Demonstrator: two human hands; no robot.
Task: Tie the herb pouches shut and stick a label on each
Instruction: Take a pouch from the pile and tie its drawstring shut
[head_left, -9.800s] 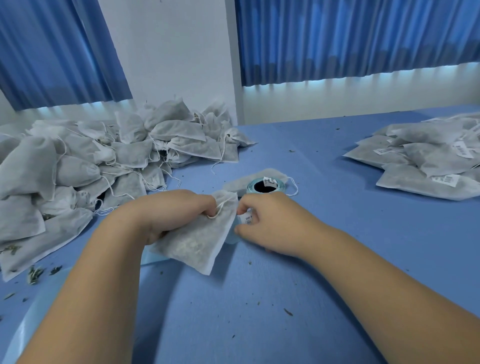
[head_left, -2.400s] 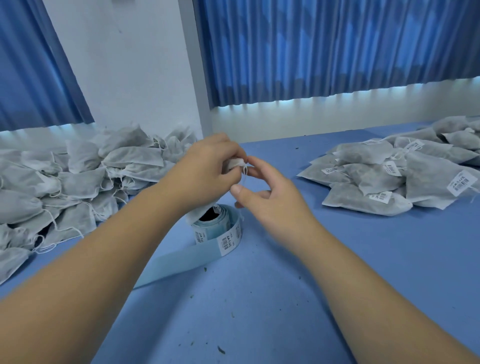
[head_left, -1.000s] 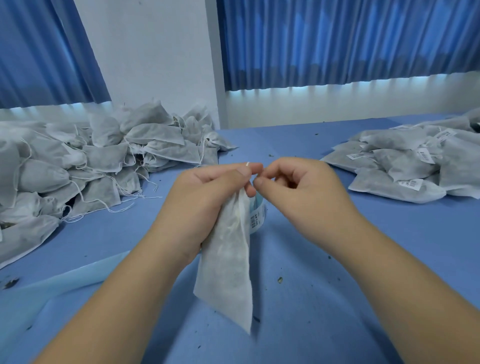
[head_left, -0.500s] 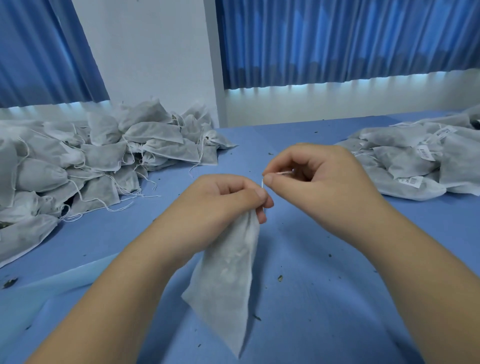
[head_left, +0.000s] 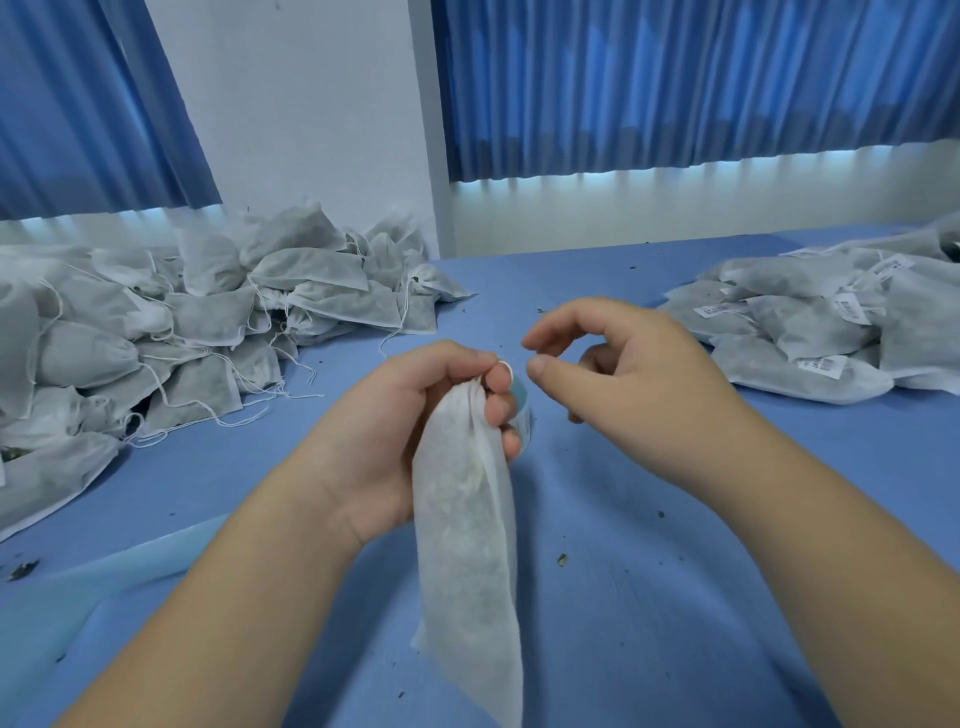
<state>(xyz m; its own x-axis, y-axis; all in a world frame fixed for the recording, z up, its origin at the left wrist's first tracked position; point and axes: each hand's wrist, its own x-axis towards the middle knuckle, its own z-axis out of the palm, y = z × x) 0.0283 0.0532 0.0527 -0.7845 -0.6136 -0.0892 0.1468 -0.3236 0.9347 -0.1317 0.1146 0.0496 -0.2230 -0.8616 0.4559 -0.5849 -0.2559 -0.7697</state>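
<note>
Ideally, the neck should be held bunched tight: the pouch is gripped there by the left hand and hangs over the table. The string should be caught by the right hand, loosely curled and empty.

Cool, bluish, even daylight, moderately bright. Source: windows behind curtains; bright strip glows below hems, beyond far table edge. Soft faint shadows on table under forearms and pouch. Wide-angle bend: wall corner and curtains lean outward. Forearms at near edge slightly soft; centre sharp.
</note>
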